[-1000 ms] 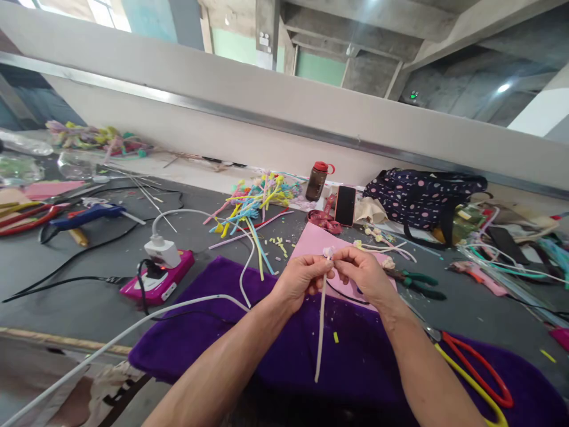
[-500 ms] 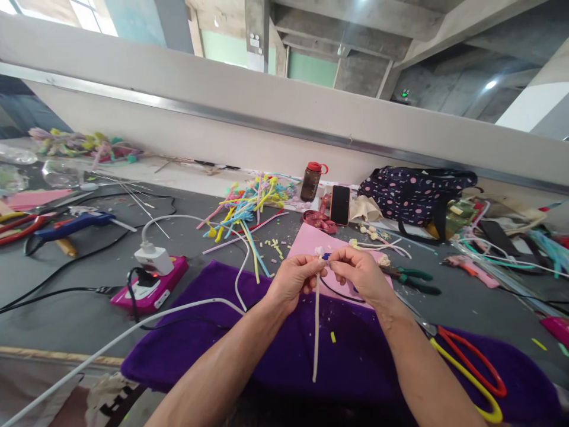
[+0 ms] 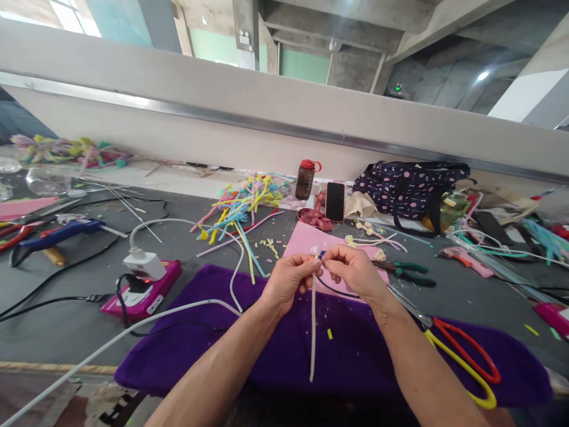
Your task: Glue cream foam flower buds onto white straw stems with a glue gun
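Pinched in my left hand point(image 3: 288, 280) is a white fuzzy stem, like a pipe cleaner point(image 3: 313, 338), hanging straight down over the purple cloth. A small whitish tuft point(image 3: 315, 251) shows at its top, just above the fingertips. My right hand point(image 3: 355, 270) is closed right beside it, fingertips meeting those of the left. A small dark blue bit point(image 3: 322, 255) shows between the two hands; what the right fingers pinch is too small to make out. Under and behind the hands lies a pink sheet point(image 3: 299, 239).
Red-and-yellow-handled scissors point(image 3: 466, 350) lie on the purple cloth point(image 3: 178, 350), with green-handled pliers point(image 3: 411, 274) beyond. Coloured stems point(image 3: 249, 207), a bottle point(image 3: 304, 181), a phone point(image 3: 335, 201) and a bag point(image 3: 409, 193) stand behind. A magenta power strip point(image 3: 144, 296) with cables and a blue glue gun point(image 3: 66, 232) are left.
The whole view has shifted slightly, so things appear a little further left. Both hands keep their pinch on the stem's upper end with hardly any movement.
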{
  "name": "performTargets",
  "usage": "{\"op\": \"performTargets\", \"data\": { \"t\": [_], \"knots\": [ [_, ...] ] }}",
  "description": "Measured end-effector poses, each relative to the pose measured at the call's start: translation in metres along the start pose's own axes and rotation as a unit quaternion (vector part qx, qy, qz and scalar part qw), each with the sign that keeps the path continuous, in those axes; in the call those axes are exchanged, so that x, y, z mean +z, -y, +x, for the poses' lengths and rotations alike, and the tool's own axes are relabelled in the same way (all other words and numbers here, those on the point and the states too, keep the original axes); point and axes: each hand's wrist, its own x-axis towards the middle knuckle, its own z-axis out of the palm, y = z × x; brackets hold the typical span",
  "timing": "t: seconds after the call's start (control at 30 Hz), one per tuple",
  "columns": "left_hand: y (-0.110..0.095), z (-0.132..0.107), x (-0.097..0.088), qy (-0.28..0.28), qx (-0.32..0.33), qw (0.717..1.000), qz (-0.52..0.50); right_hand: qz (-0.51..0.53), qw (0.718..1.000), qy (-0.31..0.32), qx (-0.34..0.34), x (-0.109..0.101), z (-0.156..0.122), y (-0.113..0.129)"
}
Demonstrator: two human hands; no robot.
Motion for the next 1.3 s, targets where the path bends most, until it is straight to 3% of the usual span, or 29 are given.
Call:
{"op": "performTargets", "data": {
  "t": [0.33,0.67,0.93,1.3],
  "knots": [
    [-0.001,0.0,0.001,-0.015,-0.008,1.0,-0.016,0.149,0.988,0.012,0.04,-0.004,0.003,-0.005],
    [-0.001,0.0,0.001,0.015,-0.005,1.0,-0.009,0.113,0.992,0.055,0.022,0.0,0.001,-0.006],
    [-0.004,-0.002,0.0,0.055,-0.037,0.998,-0.007,0.206,0.97,0.119,0.054,-0.005,0.004,-0.012],
    [0.0,0.001,-0.001,0.042,-0.033,0.998,-0.028,0.245,0.962,0.075,0.091,-0.002,0.008,-0.017]
  ]
}}
